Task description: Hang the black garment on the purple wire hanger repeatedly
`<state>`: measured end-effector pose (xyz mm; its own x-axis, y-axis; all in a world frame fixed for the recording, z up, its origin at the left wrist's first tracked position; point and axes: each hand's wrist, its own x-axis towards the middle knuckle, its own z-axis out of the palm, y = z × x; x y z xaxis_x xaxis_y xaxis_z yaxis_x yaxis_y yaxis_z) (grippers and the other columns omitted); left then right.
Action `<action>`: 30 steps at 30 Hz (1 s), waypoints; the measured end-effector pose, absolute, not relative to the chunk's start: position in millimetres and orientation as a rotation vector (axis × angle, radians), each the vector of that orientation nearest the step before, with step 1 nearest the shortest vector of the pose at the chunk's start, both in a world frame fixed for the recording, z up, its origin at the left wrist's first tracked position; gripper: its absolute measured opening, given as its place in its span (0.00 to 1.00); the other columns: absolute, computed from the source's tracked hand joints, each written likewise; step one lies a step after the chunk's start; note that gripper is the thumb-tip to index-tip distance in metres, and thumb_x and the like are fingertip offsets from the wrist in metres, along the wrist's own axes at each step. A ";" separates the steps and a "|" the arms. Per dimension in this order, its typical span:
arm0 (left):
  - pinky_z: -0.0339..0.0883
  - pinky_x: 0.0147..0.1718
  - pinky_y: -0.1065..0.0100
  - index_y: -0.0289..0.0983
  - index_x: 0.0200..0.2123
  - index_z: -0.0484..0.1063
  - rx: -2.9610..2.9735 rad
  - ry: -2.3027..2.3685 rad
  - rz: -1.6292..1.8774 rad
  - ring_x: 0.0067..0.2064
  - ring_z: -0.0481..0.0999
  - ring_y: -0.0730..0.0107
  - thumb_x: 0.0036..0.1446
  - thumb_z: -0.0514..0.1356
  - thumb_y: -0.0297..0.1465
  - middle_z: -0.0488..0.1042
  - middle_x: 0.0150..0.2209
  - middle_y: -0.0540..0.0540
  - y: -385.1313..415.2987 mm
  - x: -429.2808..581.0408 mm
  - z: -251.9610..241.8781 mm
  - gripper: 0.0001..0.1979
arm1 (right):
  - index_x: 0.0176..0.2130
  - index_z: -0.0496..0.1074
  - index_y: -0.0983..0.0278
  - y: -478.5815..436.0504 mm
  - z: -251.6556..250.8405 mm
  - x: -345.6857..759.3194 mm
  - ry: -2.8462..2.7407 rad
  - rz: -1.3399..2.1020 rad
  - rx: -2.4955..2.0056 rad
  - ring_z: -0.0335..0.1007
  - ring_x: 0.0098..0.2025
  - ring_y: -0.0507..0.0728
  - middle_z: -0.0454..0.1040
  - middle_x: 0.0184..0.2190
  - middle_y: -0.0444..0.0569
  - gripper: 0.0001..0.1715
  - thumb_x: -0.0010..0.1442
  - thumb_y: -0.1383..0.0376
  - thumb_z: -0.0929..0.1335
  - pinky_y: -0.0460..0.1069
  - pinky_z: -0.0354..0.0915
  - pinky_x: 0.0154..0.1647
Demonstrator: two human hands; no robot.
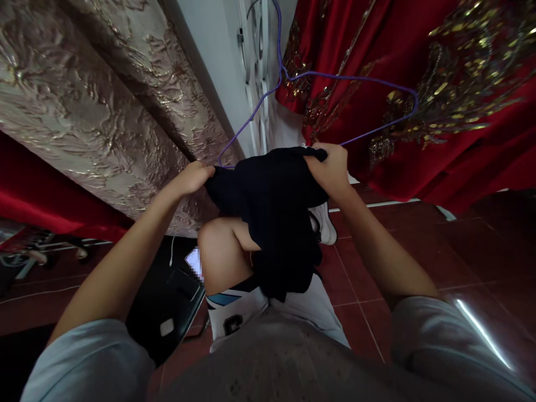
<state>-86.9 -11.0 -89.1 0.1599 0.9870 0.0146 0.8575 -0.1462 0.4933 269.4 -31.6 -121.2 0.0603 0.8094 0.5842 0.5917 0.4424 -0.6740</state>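
Note:
A black or dark navy garment (pixel 276 201) is stretched between my two hands and drapes down over my lap; its exact kind cannot be made out. My left hand (pixel 196 177) pinches its upper left edge. At the upper right, my right hand (pixel 330 167) grips the cloth between thumb and fingers. A thin purple clothes hanger (pixel 347 75) hangs just beyond the garment, its hook end rising at the top. The hanger's lower bar goes out of sight behind the cloth, and whether it runs inside the garment cannot be seen.
Red gowns with gold sequins (pixel 402 111) hang at right, a textured beige dress (pixel 104 106) at left. On a black stool (pixel 146 296) by my leg lie a bright phone-like screen (pixel 193 261), a dark flat object (pixel 182 283) and a small white case (pixel 166 327). The floor is red tile.

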 end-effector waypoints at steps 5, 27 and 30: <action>0.50 0.30 0.66 0.37 0.21 0.61 1.961 1.795 1.052 0.29 0.57 0.72 0.63 0.53 0.26 0.56 0.22 0.51 -1.7 -79.8 -75.3 0.16 | 0.20 0.55 0.61 -23.2 -124.5 261.0 -1.558 0.371 -1.214 0.52 0.26 0.51 0.53 0.20 0.42 0.21 0.58 0.64 0.69 0.49 0.51 0.27; 0.57 0.54 0.55 0.44 0.34 0.74 2.343 1.233 1.223 0.46 0.65 0.59 0.58 0.63 0.35 0.70 0.37 0.48 7.2 -45.7 -37.0 0.02 | 0.22 0.71 0.65 -51.5 -66.7 361.0 -1.487 0.750 -1.142 0.58 0.24 0.48 0.68 0.22 0.45 0.18 0.55 0.59 0.75 0.46 0.53 0.24; 0.57 0.49 0.58 0.43 0.33 0.73 2.308 1.287 1.250 0.40 0.66 0.62 0.62 0.58 0.32 0.70 0.33 0.49 3.6 -41.6 -42.4 0.05 | 0.29 0.75 0.66 -37.5 -57.0 358.8 -1.396 0.444 -1.020 0.63 0.27 0.47 0.71 0.27 0.43 0.05 0.55 0.70 0.74 0.45 0.58 0.29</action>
<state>-41.6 3.6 -42.4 0.2559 0.7794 0.5719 0.5943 -0.5934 0.5428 358.8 -37.5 -57.0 0.1830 0.7851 0.5917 0.2988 0.5290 -0.7943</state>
